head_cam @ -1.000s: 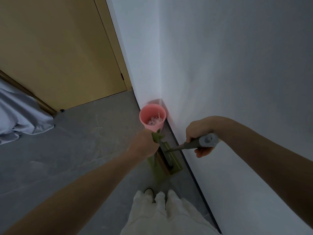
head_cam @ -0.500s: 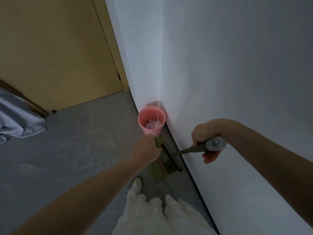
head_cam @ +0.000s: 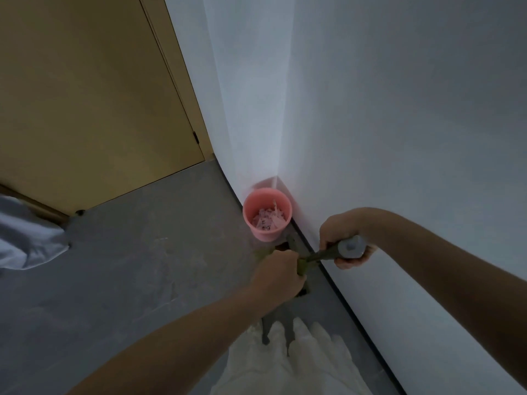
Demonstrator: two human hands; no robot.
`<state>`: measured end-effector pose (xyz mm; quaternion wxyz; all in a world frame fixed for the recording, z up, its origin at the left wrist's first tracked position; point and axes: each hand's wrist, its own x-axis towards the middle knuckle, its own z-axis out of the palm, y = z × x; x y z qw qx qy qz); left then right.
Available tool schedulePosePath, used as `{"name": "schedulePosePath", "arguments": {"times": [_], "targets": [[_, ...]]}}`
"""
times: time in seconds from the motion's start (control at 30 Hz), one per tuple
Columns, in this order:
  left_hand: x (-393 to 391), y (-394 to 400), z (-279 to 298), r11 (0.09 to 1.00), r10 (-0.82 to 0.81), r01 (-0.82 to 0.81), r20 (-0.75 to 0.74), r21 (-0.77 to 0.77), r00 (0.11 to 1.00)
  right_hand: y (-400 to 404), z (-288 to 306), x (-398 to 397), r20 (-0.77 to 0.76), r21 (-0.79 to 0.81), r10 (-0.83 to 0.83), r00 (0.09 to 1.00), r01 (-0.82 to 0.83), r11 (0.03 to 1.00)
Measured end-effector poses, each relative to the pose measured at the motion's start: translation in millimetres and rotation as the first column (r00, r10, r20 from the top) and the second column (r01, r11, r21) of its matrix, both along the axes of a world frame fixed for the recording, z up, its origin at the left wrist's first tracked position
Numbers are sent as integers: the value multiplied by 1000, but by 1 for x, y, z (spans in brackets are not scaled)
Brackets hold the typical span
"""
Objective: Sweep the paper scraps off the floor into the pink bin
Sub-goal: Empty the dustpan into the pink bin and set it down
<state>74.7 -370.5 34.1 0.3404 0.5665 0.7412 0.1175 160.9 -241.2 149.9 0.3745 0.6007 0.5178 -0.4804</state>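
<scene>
Down in the corner where the two white walls [head_cam: 370, 109] meet sits the pink bin [head_cam: 266, 212], upright on the grey floor [head_cam: 128, 266] and pretty much tucked against the dark skirting strip [head_cam: 336, 283]. It's got a heap of paper scraps [head_cam: 269, 219] inside, white and pinkish bits, one piece poking up higher than the rest.

Just in front of the bin both hands are busy. The left hand [head_cam: 278, 273] is curled round a green handle [head_cam: 301, 266], knuckles facing the camera, so most of what it holds is hidden under the hand (I think it's the dustpan, only a sliver of green and a dark edge below the hand show). The right hand [head_cam: 342, 240] is wrapped round the grey-capped end of a broom handle [head_cam: 352, 248], and the thin greenish shaft runs down and left from it toward the left hand. The two hands are close together but not touching, with the shafts crossing between them.

Over on the left there's a yellowish wooden door [head_cam: 85, 95] and a rumpled bit of light bluish fabric [head_cam: 25, 238] lying on the floor at the edge of view. White trouser legs [head_cam: 299, 360] show at the bottom, right under the arms
</scene>
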Motion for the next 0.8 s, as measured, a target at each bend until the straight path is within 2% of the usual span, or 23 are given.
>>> {"name": "schedulePosePath", "arguments": {"times": [0.13, 0.3, 0.6, 0.8], "targets": [[-21, 5, -3, 999, 11, -12, 18, 48, 1000, -5, -7, -32, 6, -7, 8, 1000, -8, 1000], [-45, 12, -11, 997, -3, 6, -30, 80, 1000, 5, -19, -52, 12, -13, -26, 1000, 26, 1000], [-51, 28, -24, 996, -61, 64, -43, 61, 997, 19, -30, -53, -59, -39, 78, 995, -81, 996], [-35, 37, -27, 996, -35, 39, -53, 74, 998, 29, -18, -32, -143, -73, -95, 985, 85, 994]]}}
